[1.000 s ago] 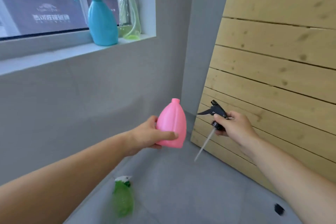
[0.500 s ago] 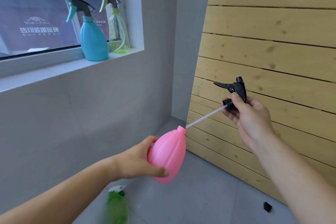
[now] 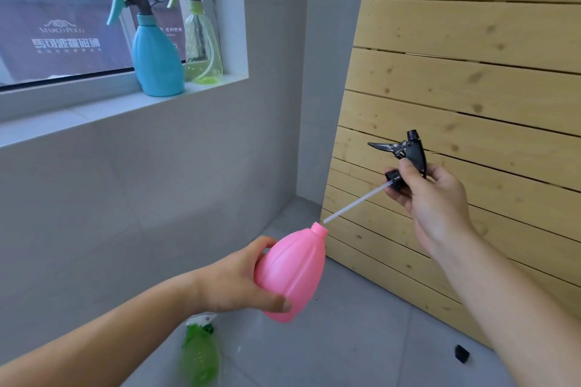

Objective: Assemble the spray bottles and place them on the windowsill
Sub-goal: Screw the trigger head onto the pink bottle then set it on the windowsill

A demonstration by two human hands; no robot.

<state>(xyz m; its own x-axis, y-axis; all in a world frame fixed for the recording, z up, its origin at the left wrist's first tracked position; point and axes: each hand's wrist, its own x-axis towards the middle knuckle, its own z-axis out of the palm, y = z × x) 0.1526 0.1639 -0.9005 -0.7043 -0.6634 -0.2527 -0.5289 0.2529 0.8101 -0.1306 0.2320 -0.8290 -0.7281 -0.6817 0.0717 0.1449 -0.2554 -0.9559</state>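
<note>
Your left hand (image 3: 234, 280) has its grip closed around the lower body of the pink bottle (image 3: 294, 273), thumb across the near side and fingers wrapped behind it. The bottle is tilted, its open neck pointing up and to the right. Your right hand (image 3: 432, 198) grips the black trigger sprayer (image 3: 408, 152) by its collar and stem, closed on it, with the trigger lever pointing left and the nozzle cap up. The sprayer's white dip tube (image 3: 355, 203) slants down and left from the collar, and its free end sits right at the mouth of the pink bottle; you cannot tell whether the tip has entered the neck or only touches the rim. The collar is well apart from the neck.

Farther off on the left, the windowsill (image 3: 94, 116) carries two finished bottles at its right end: a blue spray bottle (image 3: 155, 56) and, just beside it on the right, a clear green spray bottle (image 3: 201, 47), both upright with sprayers fitted. Near you, low on the grey floor (image 3: 345, 339), a green bottle (image 3: 199, 355) lies partly hidden under your left forearm, blurred. A small black piece (image 3: 462, 354) lies on the floor to the right, near the foot of the wooden slatted panel (image 3: 471, 72) that leans along the right side.
</note>
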